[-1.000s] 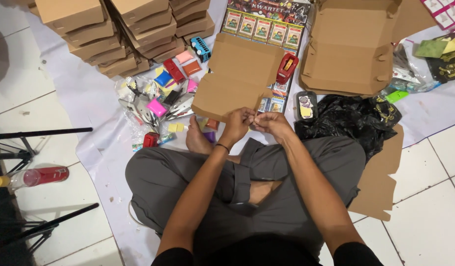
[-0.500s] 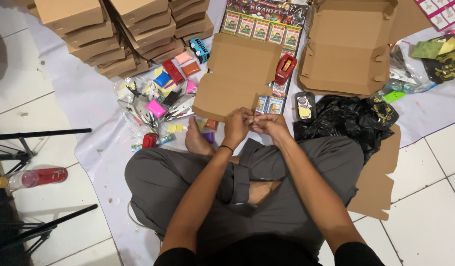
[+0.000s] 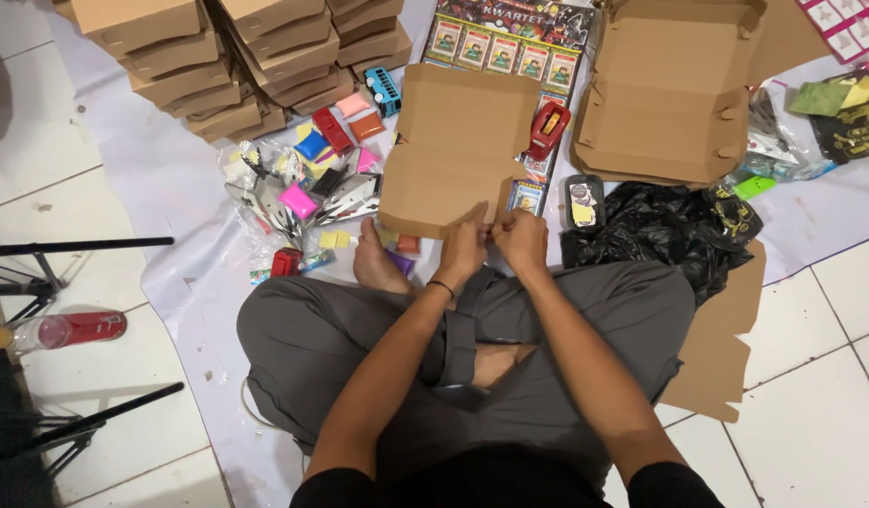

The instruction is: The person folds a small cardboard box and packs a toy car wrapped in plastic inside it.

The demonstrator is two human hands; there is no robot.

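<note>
I sit cross-legged on the floor in grey trousers. My left hand [image 3: 462,252] and my right hand [image 3: 522,241] meet fingertip to fingertip just above my knees. Together they pinch a small item that the fingers hide. Both hands rest at the near edge of a flat, unfolded brown cardboard box blank [image 3: 453,141], and my left index finger touches that edge. My bare foot [image 3: 376,268] shows just left of my left hand.
An open brown box [image 3: 669,94] and a red tape dispenser [image 3: 549,127] lie beyond the blank. A black plastic bag [image 3: 660,230] is to the right, small colourful toys [image 3: 302,193] to the left, stacked folded boxes [image 3: 218,66] at the far left. A red bottle [image 3: 72,329] lies by tripod legs [image 3: 58,254].
My hands have stayed together and dropped slightly nearer to me along the blank's near edge. Nothing else has moved.
</note>
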